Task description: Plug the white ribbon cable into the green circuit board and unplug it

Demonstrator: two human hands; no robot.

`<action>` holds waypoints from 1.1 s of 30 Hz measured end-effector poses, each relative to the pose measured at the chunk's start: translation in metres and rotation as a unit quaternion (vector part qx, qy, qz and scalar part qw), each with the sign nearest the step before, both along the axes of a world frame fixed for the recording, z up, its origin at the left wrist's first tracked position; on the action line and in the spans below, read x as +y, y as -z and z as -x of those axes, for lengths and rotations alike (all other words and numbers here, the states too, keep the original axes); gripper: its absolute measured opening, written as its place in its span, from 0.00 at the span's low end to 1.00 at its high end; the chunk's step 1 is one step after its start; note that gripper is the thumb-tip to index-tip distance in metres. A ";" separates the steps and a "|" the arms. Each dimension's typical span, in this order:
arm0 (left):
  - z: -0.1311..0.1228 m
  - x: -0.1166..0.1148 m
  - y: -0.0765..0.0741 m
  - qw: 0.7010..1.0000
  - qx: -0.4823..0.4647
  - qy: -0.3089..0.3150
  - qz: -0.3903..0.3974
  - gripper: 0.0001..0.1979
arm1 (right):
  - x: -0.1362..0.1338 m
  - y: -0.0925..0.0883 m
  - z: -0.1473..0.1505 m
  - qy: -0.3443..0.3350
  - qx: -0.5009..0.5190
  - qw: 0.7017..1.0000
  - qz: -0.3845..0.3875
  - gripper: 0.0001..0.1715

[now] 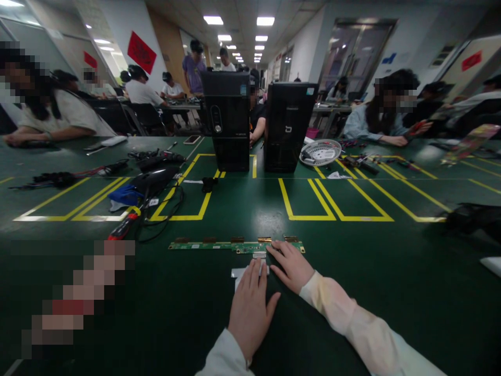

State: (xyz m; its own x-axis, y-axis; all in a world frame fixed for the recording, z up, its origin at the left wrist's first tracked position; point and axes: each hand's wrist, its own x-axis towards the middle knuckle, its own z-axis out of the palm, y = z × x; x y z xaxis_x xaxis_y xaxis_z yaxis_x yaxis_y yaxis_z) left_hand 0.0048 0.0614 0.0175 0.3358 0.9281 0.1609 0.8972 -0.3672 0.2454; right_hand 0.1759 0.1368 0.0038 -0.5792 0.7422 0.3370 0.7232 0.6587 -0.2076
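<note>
A long, thin green circuit board (211, 246) lies across the green table, with copper-coloured tabs along its far edge. My left hand (252, 308) is flat, its fingertips on a white ribbon strip (237, 272) just below the board's connector (259, 255). The palm hides part of the strip. To the right, my right hand (291, 265) rests with fingers apart, its fingertips touching the near edge of the board. Neither hand grips anything.
Two black computer towers (230, 125) (290, 125) stand ahead on the table (250, 203). A white basket (321, 153) is right of them. Cables (156, 180) and a red-black tool (124, 225) lie left. Several people sit around.
</note>
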 end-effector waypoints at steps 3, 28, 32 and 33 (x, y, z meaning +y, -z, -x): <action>0.002 0.001 0.001 1.000 -0.006 0.006 -0.006 0.29 | 0.000 0.001 0.000 0.003 0.002 1.000 0.002 0.26; 0.005 0.001 0.002 1.000 -0.005 0.023 0.017 0.32 | 0.000 -0.002 0.001 0.001 0.007 1.000 0.007 0.25; 0.003 0.001 0.000 1.000 -0.005 0.019 0.013 0.32 | 0.000 -0.002 0.001 0.001 0.002 1.000 0.011 0.26; 0.003 0.001 0.000 1.000 -0.005 0.019 0.011 0.32 | 0.000 -0.002 0.001 0.002 0.001 1.000 0.012 0.25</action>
